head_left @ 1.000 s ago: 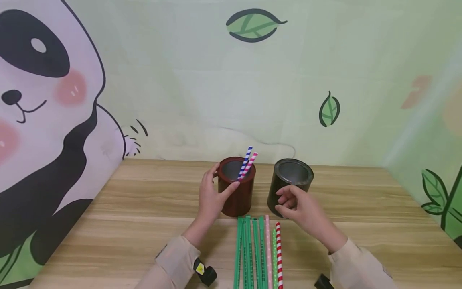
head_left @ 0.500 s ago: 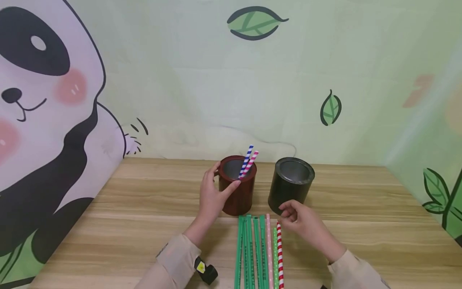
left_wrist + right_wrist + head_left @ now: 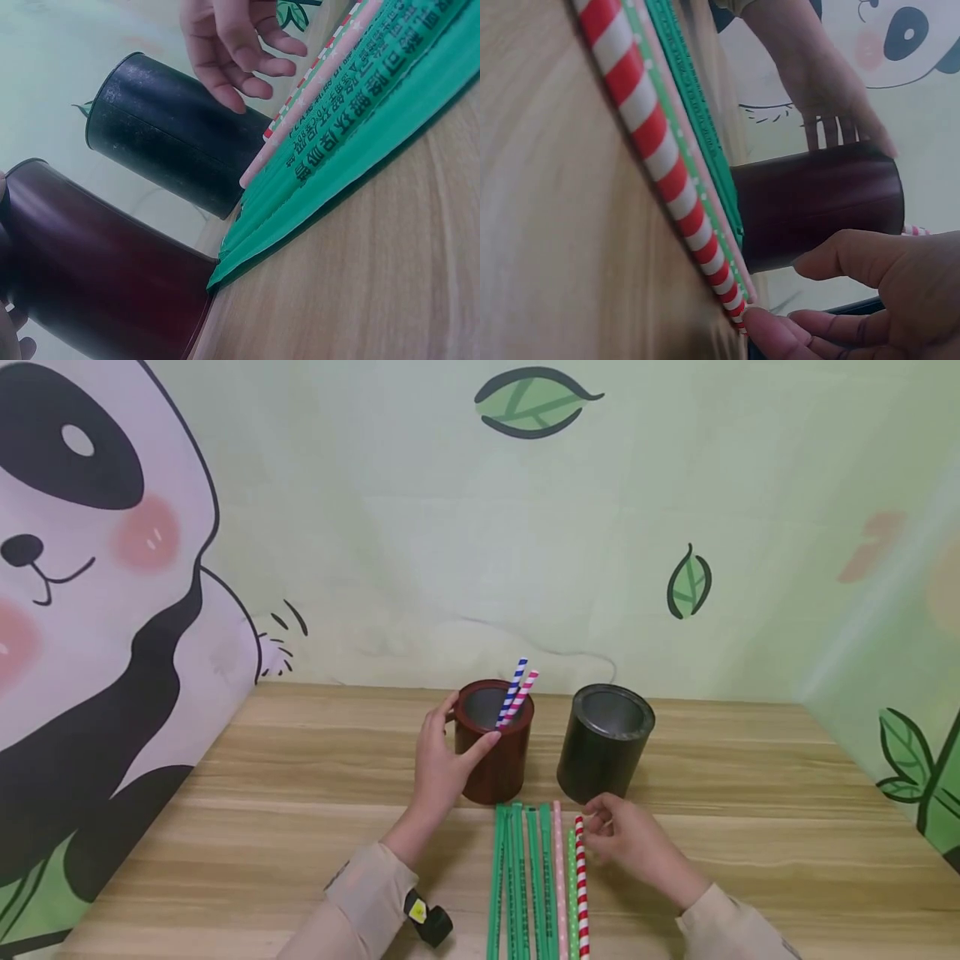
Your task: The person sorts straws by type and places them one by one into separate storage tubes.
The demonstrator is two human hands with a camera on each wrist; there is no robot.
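My left hand [image 3: 442, 760] grips the side of a dark red cup [image 3: 495, 768], thumb on the near rim. A blue-striped and a pink-striped straw [image 3: 514, 692] stand in that cup. Right of it stands a black cup [image 3: 603, 747], with nothing showing above its rim. Before the cups lies a row of straws: several green ones [image 3: 517, 877], a pink one [image 3: 557, 868], a green dotted one and a red-and-white one [image 3: 581, 893]. My right hand [image 3: 615, 835] hovers at that straw's far end with bent fingers. In the right wrist view a fingertip [image 3: 761, 334] touches the red-and-white straw's [image 3: 652, 127] tip.
The wooden table [image 3: 300, 777] ends at a green leaf-patterned wall behind and a panda backdrop [image 3: 90, 568] on the left. A black wrist device with a yellow label [image 3: 427, 922] sits on my left sleeve. The cups stand a hand's width apart.
My right hand has come down and toward me from the front of the black cup to the far end of the red-and-white straw. The left hand has stayed on the red cup.
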